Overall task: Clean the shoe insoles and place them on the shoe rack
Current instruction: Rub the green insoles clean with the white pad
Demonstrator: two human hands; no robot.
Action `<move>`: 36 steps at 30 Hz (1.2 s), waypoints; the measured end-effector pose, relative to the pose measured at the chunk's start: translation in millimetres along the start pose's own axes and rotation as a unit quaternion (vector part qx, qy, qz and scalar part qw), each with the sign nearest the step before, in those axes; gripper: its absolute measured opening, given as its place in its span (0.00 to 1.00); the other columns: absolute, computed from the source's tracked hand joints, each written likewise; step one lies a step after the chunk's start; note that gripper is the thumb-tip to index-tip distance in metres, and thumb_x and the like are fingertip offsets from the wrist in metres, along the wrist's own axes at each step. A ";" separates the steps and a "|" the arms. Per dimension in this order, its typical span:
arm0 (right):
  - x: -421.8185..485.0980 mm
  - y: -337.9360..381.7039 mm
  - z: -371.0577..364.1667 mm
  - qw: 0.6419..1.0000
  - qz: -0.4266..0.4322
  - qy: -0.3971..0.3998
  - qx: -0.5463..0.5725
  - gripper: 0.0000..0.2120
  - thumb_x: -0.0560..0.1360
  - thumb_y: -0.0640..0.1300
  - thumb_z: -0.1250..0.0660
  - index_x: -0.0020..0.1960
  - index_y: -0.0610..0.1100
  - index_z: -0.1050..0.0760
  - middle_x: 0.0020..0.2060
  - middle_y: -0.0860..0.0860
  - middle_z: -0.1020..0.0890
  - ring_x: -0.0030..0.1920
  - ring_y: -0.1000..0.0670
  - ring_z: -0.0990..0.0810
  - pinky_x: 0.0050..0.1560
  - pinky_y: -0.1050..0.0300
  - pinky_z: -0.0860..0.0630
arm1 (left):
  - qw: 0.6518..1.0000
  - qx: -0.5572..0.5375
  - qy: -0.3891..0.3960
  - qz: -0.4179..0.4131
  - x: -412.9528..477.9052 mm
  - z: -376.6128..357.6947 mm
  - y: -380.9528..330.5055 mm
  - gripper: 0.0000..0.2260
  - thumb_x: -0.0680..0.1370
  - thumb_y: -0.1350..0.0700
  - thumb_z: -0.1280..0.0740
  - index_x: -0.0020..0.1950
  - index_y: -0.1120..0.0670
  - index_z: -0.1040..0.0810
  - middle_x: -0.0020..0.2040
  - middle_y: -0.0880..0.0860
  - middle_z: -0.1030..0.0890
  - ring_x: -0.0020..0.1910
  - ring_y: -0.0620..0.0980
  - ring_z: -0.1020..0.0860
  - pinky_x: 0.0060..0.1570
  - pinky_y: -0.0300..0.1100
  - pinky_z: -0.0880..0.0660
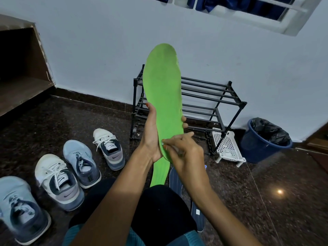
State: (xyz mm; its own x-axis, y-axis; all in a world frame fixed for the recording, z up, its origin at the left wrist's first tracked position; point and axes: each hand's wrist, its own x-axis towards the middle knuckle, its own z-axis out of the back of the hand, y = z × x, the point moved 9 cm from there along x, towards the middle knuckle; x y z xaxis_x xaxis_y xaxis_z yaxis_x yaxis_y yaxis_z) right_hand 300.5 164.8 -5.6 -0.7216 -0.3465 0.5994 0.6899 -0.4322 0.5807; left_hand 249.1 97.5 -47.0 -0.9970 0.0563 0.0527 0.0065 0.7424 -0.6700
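You are holding a green insole [163, 96] upright in front of you, its toe end pointing up toward the wall. Your left hand [151, 134] is wrapping around its lower half, thumb on the left edge and fingertips [184, 122] showing past the right edge. Your right hand [182, 151] is closing on something small and blurred and pressing it against the heel end of the insole; what it is cannot be told. Behind the insole, the black shoe rack [209, 103] is standing against the wall. A second green insole [159, 173] and a dark insole [175, 180] are lying on the floor [284, 201] by your knee. Four sneakers [60, 180] are sitting on the floor to your left.
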 end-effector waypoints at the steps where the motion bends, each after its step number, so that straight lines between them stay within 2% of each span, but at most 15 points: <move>1: -5.3 -0.2 -2.0 1.000 -0.005 0.011 0.010 0.07 0.69 0.37 0.33 0.45 0.38 0.18 0.37 0.49 0.23 0.39 0.57 0.25 0.41 0.74 0.32 | 1.000 -0.007 0.002 -0.002 0.5 0.5 -0.8 0.38 0.75 0.30 0.58 0.55 0.59 0.24 0.41 0.57 0.21 0.37 0.51 0.21 0.54 0.59 0.24; 4: -14.2 -0.4 -3.7 0.999 -0.015 0.029 0.025 0.07 0.69 0.38 0.33 0.44 0.40 0.18 0.37 0.51 0.23 0.39 0.56 0.24 0.40 0.73 0.32 | 1.000 -0.008 0.007 -0.003 0.6 0.1 -1.5 0.38 0.75 0.30 0.58 0.55 0.59 0.24 0.41 0.56 0.21 0.38 0.51 0.21 0.53 0.58 0.22; 8: -0.4 -3.1 3.8 1.000 -0.010 0.015 -0.012 0.05 0.69 0.35 0.32 0.43 0.38 0.18 0.37 0.47 0.22 0.39 0.53 0.24 0.43 0.74 0.32 | 1.000 0.001 0.008 -0.001 -0.5 -2.9 -0.4 0.39 0.75 0.30 0.59 0.55 0.59 0.23 0.42 0.57 0.20 0.39 0.51 0.21 0.53 0.57 0.23; 12: 14.2 -11.5 8.7 0.999 -0.016 -0.014 -0.042 0.05 0.70 0.32 0.31 0.45 0.37 0.19 0.38 0.47 0.22 0.41 0.47 0.22 0.54 0.75 0.35 | 1.000 0.016 -0.007 -0.007 -0.5 -0.2 -0.3 0.38 0.76 0.31 0.59 0.52 0.58 0.22 0.41 0.57 0.19 0.38 0.51 0.20 0.42 0.45 0.21; 15: 6.8 -6.5 2.2 1.000 -0.010 0.000 -0.029 0.06 0.70 0.34 0.33 0.46 0.38 0.19 0.39 0.50 0.24 0.41 0.49 0.23 0.46 0.64 0.29 | 1.000 -0.001 0.001 -0.012 -0.6 -1.1 -1.4 0.38 0.76 0.30 0.59 0.54 0.59 0.23 0.41 0.57 0.20 0.37 0.51 0.21 0.49 0.51 0.22; 18: -7.1 -0.5 -3.3 0.999 -0.005 0.035 0.013 0.07 0.70 0.37 0.34 0.45 0.39 0.18 0.38 0.48 0.22 0.40 0.51 0.23 0.41 0.66 0.29 | 1.000 -0.011 -0.003 -0.017 -0.5 0.7 -4.0 0.38 0.75 0.30 0.59 0.54 0.59 0.23 0.41 0.56 0.21 0.37 0.51 0.22 0.52 0.57 0.22; 20: -11.9 -1.5 -3.1 0.999 -0.008 0.047 0.024 0.07 0.69 0.38 0.33 0.44 0.40 0.18 0.37 0.49 0.22 0.39 0.53 0.23 0.41 0.70 0.30 | 1.000 -0.016 -0.001 -0.013 -0.2 0.1 -3.9 0.38 0.75 0.30 0.59 0.53 0.58 0.23 0.41 0.56 0.21 0.36 0.50 0.22 0.53 0.57 0.22; 25: -8.8 -5.6 1.6 0.999 -0.015 0.044 0.004 0.07 0.69 0.37 0.33 0.43 0.39 0.18 0.37 0.47 0.21 0.38 0.54 0.24 0.40 0.74 0.32 | 1.000 -0.010 -0.001 -0.009 -0.4 -2.4 -2.8 0.39 0.75 0.29 0.59 0.54 0.59 0.23 0.41 0.56 0.21 0.38 0.51 0.22 0.50 0.56 0.21; 30: 10.0 -21.5 14.5 0.998 -0.025 -0.009 -0.056 0.05 0.70 0.33 0.32 0.45 0.37 0.19 0.40 0.45 0.22 0.42 0.48 0.23 0.44 0.63 0.29 | 0.999 0.027 -0.007 -0.015 -0.5 -0.1 -2.9 0.38 0.76 0.30 0.60 0.55 0.58 0.23 0.41 0.56 0.19 0.38 0.51 0.21 0.42 0.45 0.22; 34: 6.6 -20.4 9.4 0.998 -0.017 -0.008 -0.068 0.06 0.71 0.33 0.33 0.46 0.37 0.19 0.40 0.45 0.22 0.43 0.46 0.23 0.44 0.61 0.29 | 0.999 0.036 -0.010 -0.021 -0.4 0.9 -3.2 0.38 0.76 0.31 0.60 0.55 0.59 0.24 0.41 0.57 0.20 0.39 0.51 0.21 0.43 0.46 0.21; 36: -1.5 -17.7 3.8 0.999 -0.011 0.010 -0.044 0.06 0.70 0.35 0.32 0.45 0.38 0.19 0.39 0.46 0.21 0.40 0.47 0.23 0.41 0.62 0.28 | 0.999 0.033 -0.021 -0.024 -0.3 3.5 -4.3 0.38 0.76 0.31 0.60 0.54 0.59 0.23 0.41 0.57 0.20 0.39 0.51 0.21 0.46 0.49 0.21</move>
State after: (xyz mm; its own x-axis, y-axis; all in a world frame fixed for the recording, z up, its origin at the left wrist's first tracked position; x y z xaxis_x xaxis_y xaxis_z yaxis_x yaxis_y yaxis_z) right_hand 289.6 176.1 -14.7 -0.7386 -0.3520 0.5749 0.6662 -0.5116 0.5427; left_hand 249.1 92.0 -46.7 -0.9984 -0.0080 0.0557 -0.0454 0.6976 -0.7151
